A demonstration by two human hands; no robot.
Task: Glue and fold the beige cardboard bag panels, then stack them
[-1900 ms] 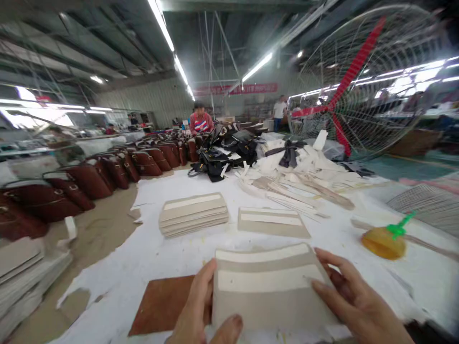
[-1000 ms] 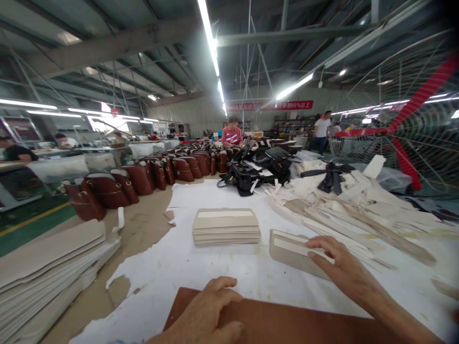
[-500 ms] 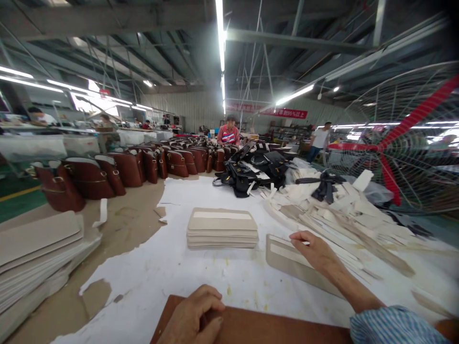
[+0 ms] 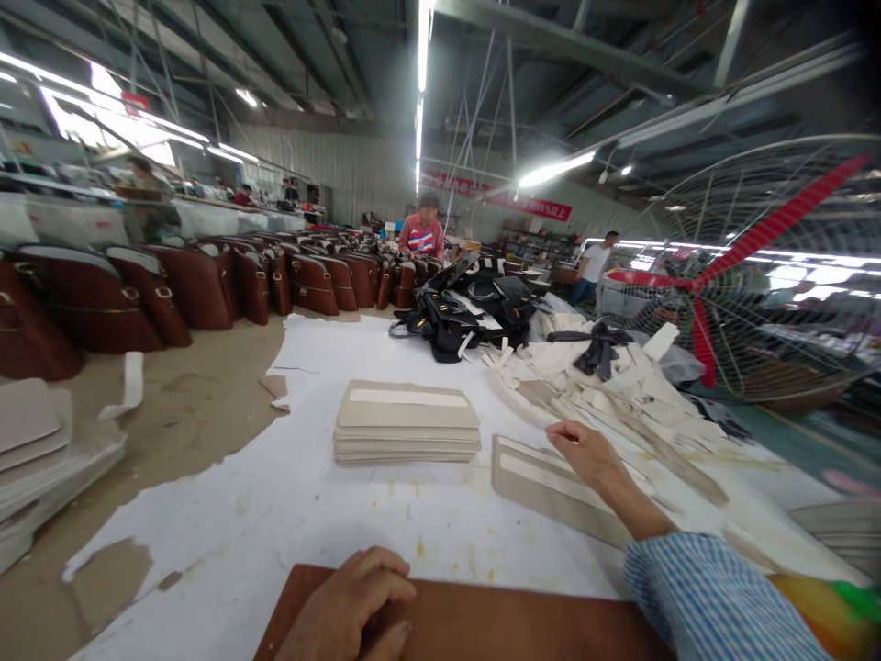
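Observation:
My left hand rests on the near left end of a brown leather panel at the bottom, fingers curled under, nothing visibly in them. My right hand, in a blue striped sleeve, reaches forward and lies on a flat grey card panel with a white strip, fingers bent down onto it. To the left of that panel sits a neat stack of the same grey panels on the white sheet.
A row of dark red bags lines the left side, black bags lie beyond, and loose cream strips pile at right. A big fan with red blades stands right. Grey boards are stacked left. A person works far back.
The grey panel I held in both hands went onto the table at right. My right hand stays on it. My left hand moved onto the brown panel and curled. The view swung right.

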